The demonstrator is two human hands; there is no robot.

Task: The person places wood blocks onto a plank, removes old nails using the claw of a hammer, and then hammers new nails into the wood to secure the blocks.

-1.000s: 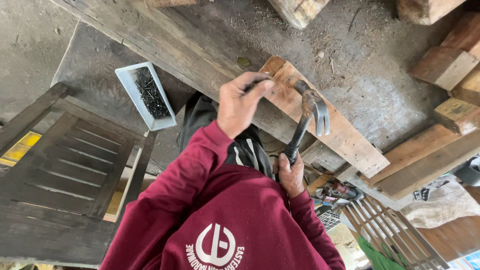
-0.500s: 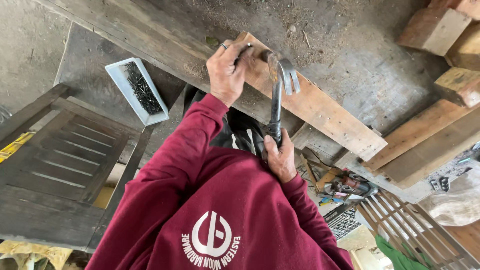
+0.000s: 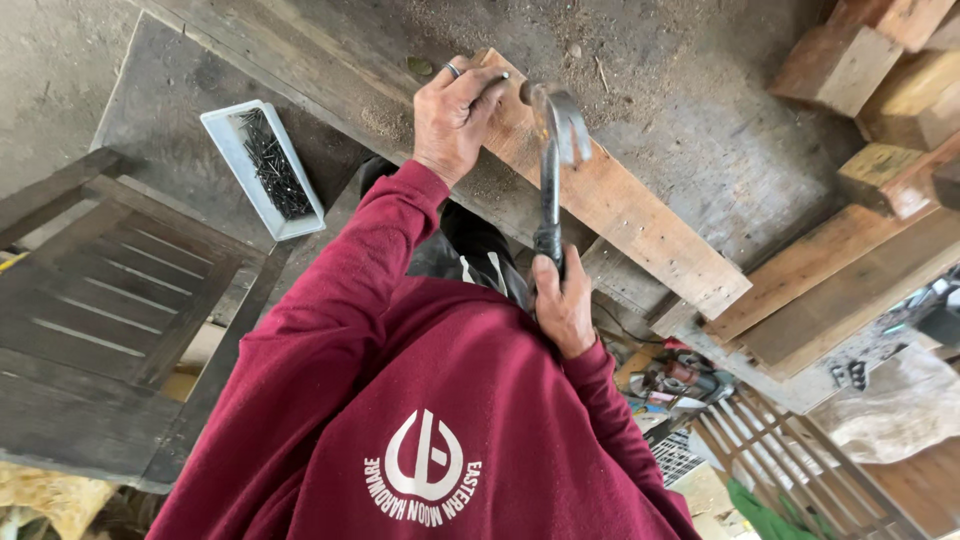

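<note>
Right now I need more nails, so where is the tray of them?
In the head view the white tray of nails sits on the grey bench, upper left, beyond the left hand and just above the dark slatted chair.

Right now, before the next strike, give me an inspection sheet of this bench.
Surface: rough grey wooden bench, dusted with sawdust.
Job's things: pale wooden plank lying flat and diagonal; dark metal claw hammer, head over the plank's near end.
Clutter: white rectangular plastic tray of dark nails; stacked wooden offcut blocks.
Hands: left hand, fingers pinched at the plank's end, what they pinch cannot be told; right hand gripping the hammer handle.
Cables: nothing seen.
Surroundings: dark slatted wooden frame; tools and oddments below the bench.
</note>
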